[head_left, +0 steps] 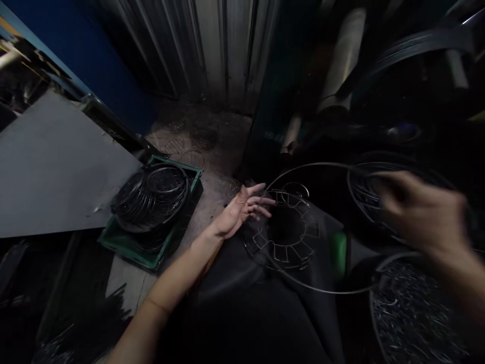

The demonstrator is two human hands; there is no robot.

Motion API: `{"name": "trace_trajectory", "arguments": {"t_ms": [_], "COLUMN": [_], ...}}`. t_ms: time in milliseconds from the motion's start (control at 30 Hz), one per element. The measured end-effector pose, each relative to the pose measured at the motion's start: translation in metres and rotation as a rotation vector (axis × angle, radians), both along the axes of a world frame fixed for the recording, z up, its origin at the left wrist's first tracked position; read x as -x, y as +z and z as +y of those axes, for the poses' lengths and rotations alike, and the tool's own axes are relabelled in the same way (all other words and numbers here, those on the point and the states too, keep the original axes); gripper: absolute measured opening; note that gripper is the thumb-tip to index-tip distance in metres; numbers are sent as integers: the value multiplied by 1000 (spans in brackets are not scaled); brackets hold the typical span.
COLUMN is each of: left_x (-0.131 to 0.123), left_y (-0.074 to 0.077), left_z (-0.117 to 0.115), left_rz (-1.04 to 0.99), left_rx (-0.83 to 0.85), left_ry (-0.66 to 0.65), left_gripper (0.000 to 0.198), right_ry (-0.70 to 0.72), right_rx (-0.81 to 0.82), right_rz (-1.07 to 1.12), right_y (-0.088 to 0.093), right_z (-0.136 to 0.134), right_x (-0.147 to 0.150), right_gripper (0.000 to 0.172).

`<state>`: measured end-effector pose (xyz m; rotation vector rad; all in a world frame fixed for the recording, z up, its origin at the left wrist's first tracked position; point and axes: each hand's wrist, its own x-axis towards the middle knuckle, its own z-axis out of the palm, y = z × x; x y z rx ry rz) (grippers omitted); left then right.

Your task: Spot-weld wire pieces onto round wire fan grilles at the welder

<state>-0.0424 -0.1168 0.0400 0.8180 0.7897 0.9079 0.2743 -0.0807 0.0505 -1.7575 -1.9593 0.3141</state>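
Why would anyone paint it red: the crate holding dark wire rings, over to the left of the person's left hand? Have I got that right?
Not red: the head view shows the crate is green, holding dark wire rings, left of the left hand.

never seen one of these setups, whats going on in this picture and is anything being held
No robot here: these are a person's two bare hands, seen from one camera worn on the head, looking forward and down. The left hand is open, close to a ring of bent wire lying over dark material. A large thin hoop extends from there toward the right. The right hand is blurred, so I can't tell whether it holds anything. To the left, a green crate contains piled wire rings.
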Motion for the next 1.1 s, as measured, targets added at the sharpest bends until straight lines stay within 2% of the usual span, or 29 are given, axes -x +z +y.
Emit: {"name": "trace_trajectory", "arguments": {"t_ms": [33, 100, 200, 267, 333, 467, 700, 833, 967, 1033, 1100], "left_x": [3, 9, 14, 14, 13, 10, 7, 9, 8, 6, 5], "left_y": [-9, -34, -73, -90, -98, -104, -122, -133, -147, -151, -150], "left_z": [1, 5, 12, 15, 15, 12, 4, 2, 2, 2, 2], "left_rz": [56, 293, 764, 971, 1054, 1117, 1146, 1094, 985, 969, 993], "left_rx": [28, 29, -133, -294, -409, -469, -529, -536, -550, -545, -531], "left_ry": [25, 93, 171, 177, 127, 36, 92, 118, 214, 258, 254], "left_gripper": [65, 52, 33, 31, 34, 38, 39, 37, 38, 41, 44], "right_ry": [-7, 17, 101, 125, 142, 148, 183, 178, 22, -90, -178], "right_rx": [-3, 33, 137, 185, 232, 293, 468, 584, 618, 540, 397], "right_rz": [-19, -58, -80, -79, -75, -70, -70, 106, 449, 547, 539], "right_y": [-6, -28, -66, -81, -86, -84, -89, -96, -105, -110, -113], "right_z": [-3, -4, -1, 0, 0, 0, 3, 1, -11, -20, -30], "right_x": [3, 12, 24, 26, 24, 21, 3, -12, -8, -1, 6], "right_gripper": [38, 40, 43, 41, 41, 43, 50, 55, 52, 47, 39]}}
